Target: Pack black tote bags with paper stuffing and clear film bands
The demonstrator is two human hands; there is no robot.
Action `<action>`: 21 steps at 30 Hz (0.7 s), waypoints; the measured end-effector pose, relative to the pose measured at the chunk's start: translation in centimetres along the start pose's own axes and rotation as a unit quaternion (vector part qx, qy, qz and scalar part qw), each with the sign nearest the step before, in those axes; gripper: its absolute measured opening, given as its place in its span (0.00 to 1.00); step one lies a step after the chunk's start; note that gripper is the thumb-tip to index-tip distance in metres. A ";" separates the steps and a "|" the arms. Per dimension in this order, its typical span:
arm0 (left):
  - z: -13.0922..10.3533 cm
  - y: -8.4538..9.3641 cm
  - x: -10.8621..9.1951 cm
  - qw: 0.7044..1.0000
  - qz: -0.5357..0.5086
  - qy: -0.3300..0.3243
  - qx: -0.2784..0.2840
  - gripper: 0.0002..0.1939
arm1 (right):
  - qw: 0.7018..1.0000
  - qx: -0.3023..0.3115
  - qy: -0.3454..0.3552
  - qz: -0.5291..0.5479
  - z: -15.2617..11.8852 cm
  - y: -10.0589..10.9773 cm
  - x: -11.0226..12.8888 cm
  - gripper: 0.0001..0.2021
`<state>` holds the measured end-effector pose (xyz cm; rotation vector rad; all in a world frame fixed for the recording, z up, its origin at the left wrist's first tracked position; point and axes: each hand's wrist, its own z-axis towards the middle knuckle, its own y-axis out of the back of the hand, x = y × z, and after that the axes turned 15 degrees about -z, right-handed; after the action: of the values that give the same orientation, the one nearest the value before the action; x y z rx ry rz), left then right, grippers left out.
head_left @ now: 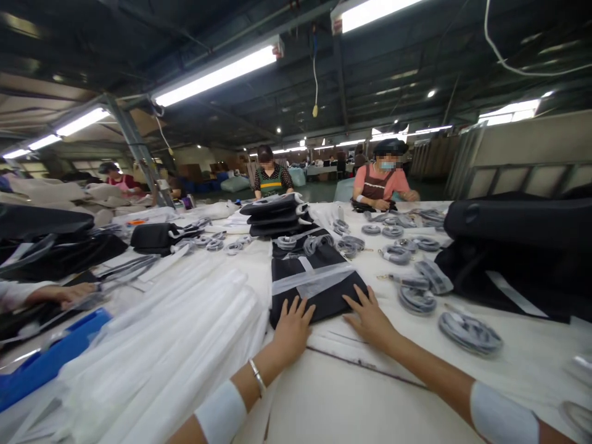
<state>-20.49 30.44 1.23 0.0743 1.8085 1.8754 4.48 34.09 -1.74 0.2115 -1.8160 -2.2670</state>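
A black bag [330, 311] lies flat on the white table, a strip of pale plastic wrap [319, 279] across its middle. My left hand [292, 330] rests with spread fingers on its near left edge. On the near right edge are the fingertips of my right hand [372, 317], also spread. Neither hand has its fingers wrapped round anything. Coiled grey straps [317, 243] in clear wrapping sit at the bag's far end. Behind them rises a stack of folded black bags [277, 216].
White plastic sleeves [176, 333] cover the left side, beside a blue tray [55, 357]. Another person's hand [69, 295] is at far left. More coiled straps [469, 333] and a large black bag pile [518, 259] lie right. Co-workers [382, 179] work across the table.
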 end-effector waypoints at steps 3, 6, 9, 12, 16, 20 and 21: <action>2.2 -0.3 2.4 0.998 0.046 0.033 0.008 0.31 | 1.000 0.008 0.025 0.010 2.6 0.4 1.4 0.27; 3.8 0.5 4.2 0.995 0.060 0.077 0.015 0.35 | 0.997 0.018 0.076 0.023 4.7 1.4 2.5 0.25; 4.5 1.8 4.9 0.991 0.068 0.105 0.040 0.35 | 0.993 0.024 0.115 0.024 4.2 3.0 2.2 0.21; 5.0 2.7 5.5 0.990 0.076 0.094 0.071 0.29 | 0.995 0.015 0.100 0.007 0.9 5.0 -0.4 0.20; 3.4 2.5 5.0 0.999 0.038 -0.002 0.002 0.28 | 0.999 -0.018 -0.005 -0.046 -6.8 9.4 -7.6 0.22; -2.3 0.5 0.7 0.982 -0.145 -0.122 0.002 0.24 | 0.963 -0.065 -0.236 -0.117 -14.7 15.2 -18.1 0.31; -4.0 -0.2 -0.8 0.972 -0.187 -0.143 0.011 0.22 | 0.943 -0.076 -0.299 -0.125 -16.4 16.5 -20.8 0.34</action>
<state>-21.31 26.45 0.92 0.0102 1.5240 1.4961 30.08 20.79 10.10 -0.3325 -1.9448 -2.8677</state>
